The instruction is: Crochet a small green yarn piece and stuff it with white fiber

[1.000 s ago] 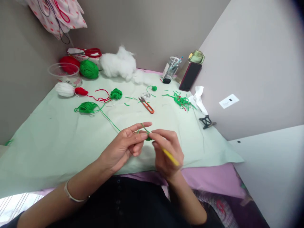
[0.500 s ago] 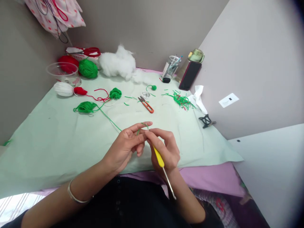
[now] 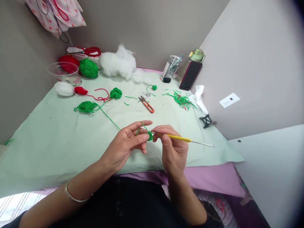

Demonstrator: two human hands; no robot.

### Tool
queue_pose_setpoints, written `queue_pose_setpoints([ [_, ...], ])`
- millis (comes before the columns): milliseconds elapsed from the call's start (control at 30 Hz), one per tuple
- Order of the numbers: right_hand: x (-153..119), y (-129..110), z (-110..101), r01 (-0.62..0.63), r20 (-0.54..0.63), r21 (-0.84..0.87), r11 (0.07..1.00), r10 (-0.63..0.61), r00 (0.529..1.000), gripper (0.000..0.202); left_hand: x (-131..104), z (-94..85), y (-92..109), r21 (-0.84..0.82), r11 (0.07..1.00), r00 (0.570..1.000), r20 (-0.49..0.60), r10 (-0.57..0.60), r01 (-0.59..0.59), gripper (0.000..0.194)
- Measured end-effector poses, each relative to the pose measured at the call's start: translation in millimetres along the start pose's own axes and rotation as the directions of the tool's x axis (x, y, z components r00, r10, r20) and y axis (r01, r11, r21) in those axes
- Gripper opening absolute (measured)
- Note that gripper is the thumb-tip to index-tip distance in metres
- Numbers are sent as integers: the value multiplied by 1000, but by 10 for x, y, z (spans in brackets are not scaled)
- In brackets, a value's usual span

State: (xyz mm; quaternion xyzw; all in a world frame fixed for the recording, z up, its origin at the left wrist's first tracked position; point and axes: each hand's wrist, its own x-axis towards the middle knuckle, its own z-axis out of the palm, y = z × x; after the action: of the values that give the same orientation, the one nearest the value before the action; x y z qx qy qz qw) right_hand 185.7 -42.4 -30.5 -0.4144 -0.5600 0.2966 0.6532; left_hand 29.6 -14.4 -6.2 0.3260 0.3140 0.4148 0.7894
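Observation:
Between the thumb and fingers of my left hand (image 3: 127, 142) a small green crochet piece (image 3: 149, 136) is pinched. Green yarn (image 3: 109, 119) runs from a loose green skein (image 3: 85, 107) on the table to this hand and passes over its raised index finger. My right hand (image 3: 174, 148) grips a yellow-handled crochet hook (image 3: 179, 137), held nearly level. The hook's thin left end lies at the top of the green piece, by the yarn; its other metal end sticks out to the right.
Orange thread snips (image 3: 146, 105) lie beyond my hands. Green yarn scraps (image 3: 182, 100), white tissue (image 3: 198, 98) and a black stand (image 3: 207, 121) are to the right. White stuffing (image 3: 118, 63), a clear tub (image 3: 68, 77), a pen jar (image 3: 171, 69) and a phone (image 3: 190, 75) stand at the back.
My right hand has turned the hook from steeply slanted to nearly level, its free end swinging right and up. The green piece now shows at my left fingertips.

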Motion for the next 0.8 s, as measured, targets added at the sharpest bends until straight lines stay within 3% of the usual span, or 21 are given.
queue_pose_setpoints([
  [133,-6,47,-29,-62,7,125,990,62,998,18,10,-28,36,-53,994,994,52,-94,97,49],
  [267,58,69,-63,-138,-94,212,967,161,983,21,19,-59,65,-123,982,988,78,-135,144,38],
  [433,78,55,-55,-191,-47,323,927,217,975,21,10,-34,30,-36,999,998,50,-38,39,30],
  [567,2,33,-13,-110,-1,160,981,112,994,17,4,-13,-29,97,992,997,17,78,-80,28],
  [633,-23,30,-8,-89,-12,113,990,91,996,17,2,-17,-40,124,987,995,2,100,-100,31],
  [800,-21,47,-37,-101,9,192,976,102,995,18,1,-25,-28,127,987,993,-52,108,-101,32],
])
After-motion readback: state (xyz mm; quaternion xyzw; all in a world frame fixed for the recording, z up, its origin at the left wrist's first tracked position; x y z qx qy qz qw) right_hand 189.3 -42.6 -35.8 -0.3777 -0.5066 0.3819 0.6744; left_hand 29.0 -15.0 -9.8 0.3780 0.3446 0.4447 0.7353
